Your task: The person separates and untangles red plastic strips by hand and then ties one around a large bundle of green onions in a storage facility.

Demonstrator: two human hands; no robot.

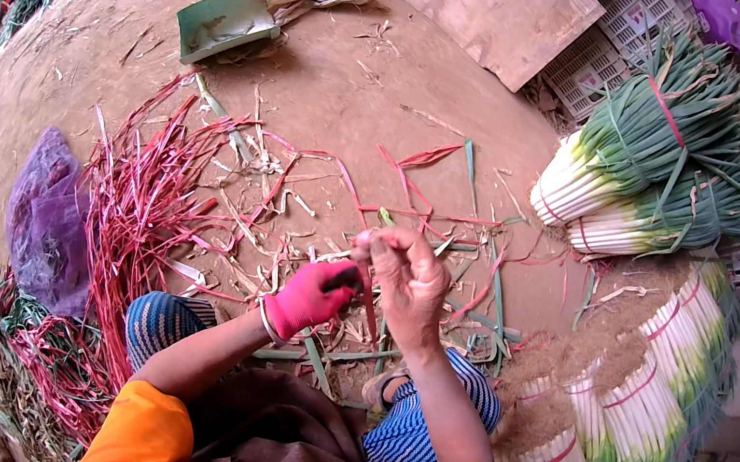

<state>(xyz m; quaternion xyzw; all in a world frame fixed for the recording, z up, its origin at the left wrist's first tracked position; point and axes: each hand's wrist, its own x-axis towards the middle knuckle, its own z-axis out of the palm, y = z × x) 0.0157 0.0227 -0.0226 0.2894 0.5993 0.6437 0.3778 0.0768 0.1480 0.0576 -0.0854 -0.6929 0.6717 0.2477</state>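
In front of my lap, my two hands meet over a red plastic strip [370, 309] that hangs down between them. My left hand [311, 300], in a pink glove with dark fingertips, is closed on the strip. My bare right hand [410, 282] has its thumb and forefinger pinched together at the strip's upper end, beside the gloved fingers. Part of the strip is hidden by the fingers. To my left lies a tangled heap of red strips [141, 227]. Tied bundles of green onions [609, 178] lie at the far right.
Several more onion bundles [646, 395] lie at my right, roots toward me. A purple mesh bag [49, 221] sits left of the strips. A green dustpan-like scoop [224, 23] rests far left. Plastic crates [595, 58] and a wooden board [486, 6] stand behind. Trimmings litter the floor.
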